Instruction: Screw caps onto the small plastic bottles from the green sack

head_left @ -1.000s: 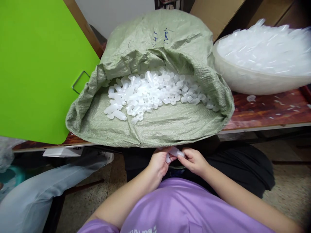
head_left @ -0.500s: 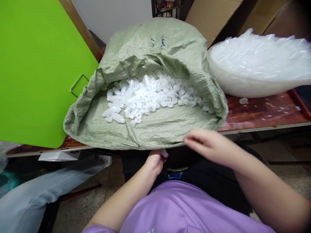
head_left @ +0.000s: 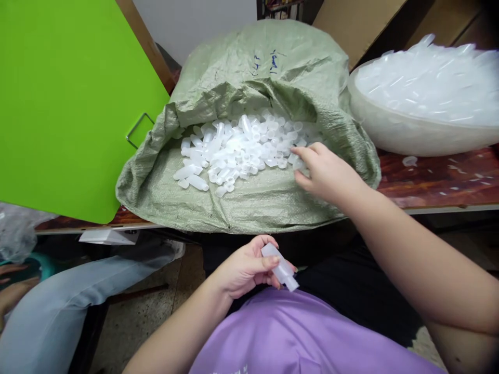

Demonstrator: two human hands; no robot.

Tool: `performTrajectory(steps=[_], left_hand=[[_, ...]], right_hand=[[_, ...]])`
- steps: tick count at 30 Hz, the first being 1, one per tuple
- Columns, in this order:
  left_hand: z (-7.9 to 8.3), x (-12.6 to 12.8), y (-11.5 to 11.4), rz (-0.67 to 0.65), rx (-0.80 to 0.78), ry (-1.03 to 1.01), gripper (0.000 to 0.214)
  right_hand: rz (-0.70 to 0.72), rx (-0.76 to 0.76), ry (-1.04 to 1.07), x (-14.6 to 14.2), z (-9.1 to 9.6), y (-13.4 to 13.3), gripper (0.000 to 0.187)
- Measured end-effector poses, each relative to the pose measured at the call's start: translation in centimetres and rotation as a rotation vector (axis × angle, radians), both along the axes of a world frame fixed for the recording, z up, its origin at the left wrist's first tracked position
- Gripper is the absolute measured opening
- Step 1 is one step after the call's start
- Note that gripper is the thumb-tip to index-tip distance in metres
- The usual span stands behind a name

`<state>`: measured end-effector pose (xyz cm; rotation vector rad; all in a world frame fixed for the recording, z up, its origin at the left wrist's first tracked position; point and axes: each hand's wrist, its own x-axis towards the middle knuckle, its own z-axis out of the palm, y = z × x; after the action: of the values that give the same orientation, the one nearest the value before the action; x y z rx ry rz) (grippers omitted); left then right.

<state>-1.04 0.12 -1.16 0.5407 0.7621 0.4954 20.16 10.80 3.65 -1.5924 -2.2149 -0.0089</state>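
Note:
My left hand [head_left: 247,266] is closed around a small translucent plastic bottle-like piece [head_left: 281,267], its narrow neck pointing down to the right, above my lap. My right hand [head_left: 329,174] reaches into the mouth of a green woven sack [head_left: 257,208], thumb and fingers apart. Its fingertips are at the right side of a heap of small translucent white plastic pieces [head_left: 237,150]; whether they touch any is hard to see. Most of the heap's pieces look like short tubes, some with slanted ends.
A translucent tub [head_left: 384,122] heaped with white pieces stands at the right on the red-brown table [head_left: 440,189]. A green board [head_left: 78,104] with a metal handle is at the left. A person in jeans [head_left: 81,296] sits at the lower left, hands near a teal container [head_left: 46,265].
My right hand has moved from the sack's front edge up to the heap. My left hand has come out from under the edge, showing the plastic piece. The view has shifted slightly.

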Motion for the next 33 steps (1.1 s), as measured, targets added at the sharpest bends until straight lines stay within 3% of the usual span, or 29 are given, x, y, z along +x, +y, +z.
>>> performTrajectory(steps=[3,6,11,17,20,24,25,29,33], left_hand=[[1.4,0.1,0.2,0.092,0.009,-0.047,0.045],[2.1,0.6,0.3,0.198,0.018,-0.057,0.041],[1.9,1.2,0.4,0.253,-0.004,0.031,0.032],[1.4,0.8,0.7,0.049,0.051,0.148,0.037],[1.4,0.9,0.6,0.057,0.098,0.204,0.037],[1.7,1.4,0.2,0.150,0.213,0.242,0.032],[1.8,1.5,0.1,0.169,0.236,0.248,0.032],[1.8,1.6,0.0,0.195,0.282,0.278,0.032],[1.6,1.4,-0.1,0.176,0.314,0.290,0.031]], right_hand=[[0.304,-0.124,0.381,0.5,0.8,-4.9,0.027],[0.568,-0.252,0.506,0.8,0.5,-9.4,0.026],[0.543,-0.121,0.382,0.9,-1.9,-12.3,0.036],[0.699,0.022,0.229,1.2,-2.6,-12.3,0.035],[0.589,-0.032,0.239,0.6,-3.0,-12.3,0.022],[0.275,-0.430,0.426,-0.5,-4.2,-12.6,0.050],[0.243,-0.453,0.460,-0.7,-4.5,-12.7,0.049],[0.216,-0.281,0.495,-0.7,-5.4,-13.3,0.030],[0.179,-0.489,0.610,-0.7,-5.8,-13.5,0.035]])
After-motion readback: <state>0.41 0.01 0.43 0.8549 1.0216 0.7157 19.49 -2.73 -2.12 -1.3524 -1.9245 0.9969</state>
